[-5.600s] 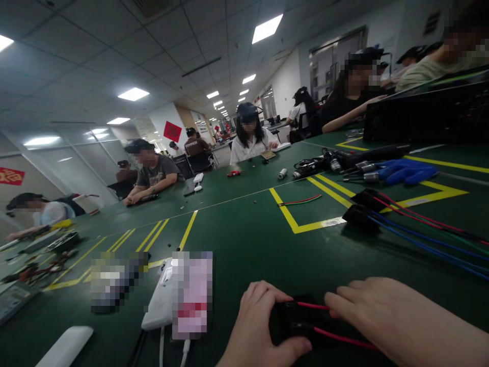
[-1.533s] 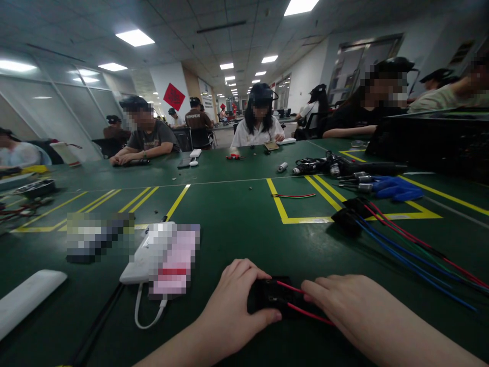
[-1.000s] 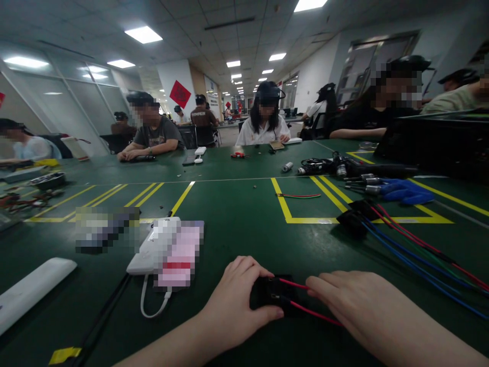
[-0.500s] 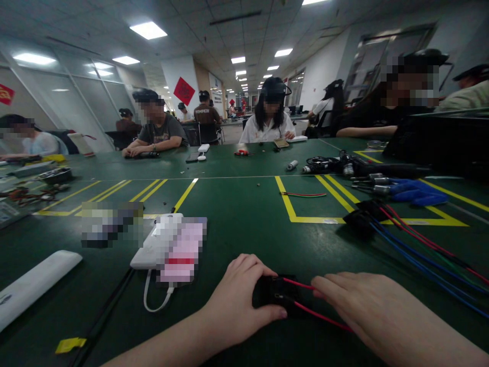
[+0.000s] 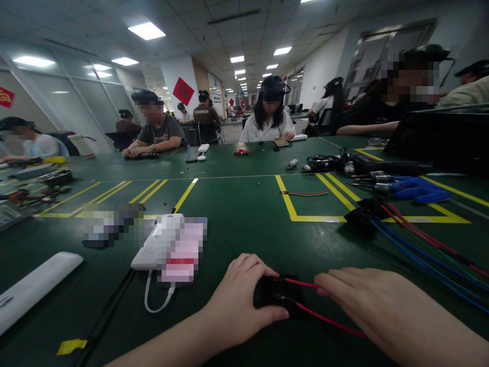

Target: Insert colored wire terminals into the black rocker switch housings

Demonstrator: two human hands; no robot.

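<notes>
My left hand (image 5: pixel 240 298) is closed round the left side of a small black block (image 5: pixel 283 289), thumb at the near edge and fingers at the far edge. Two red wires (image 5: pixel 328 319) run from metal terminals on the block towards the right. My right hand (image 5: pixel 369 300) has its fingers pressed together at the upper wire, a short way right of the block. The lower wire passes beneath that palm. Its thumb is hidden.
Left of my hands lie a white power bank (image 5: pixel 153 250) with a cable, a pixelated pink item (image 5: pixel 185 250) and a long white device (image 5: pixel 42 285). To the right are a black piece (image 5: pixel 362 219) with coloured wires and blue-handled tools (image 5: pixel 416 189). A co-worker (image 5: pixel 269 122) sits opposite.
My right hand has shifted slightly right and up along the wires. The left hand and the block stay nearly in place.
</notes>
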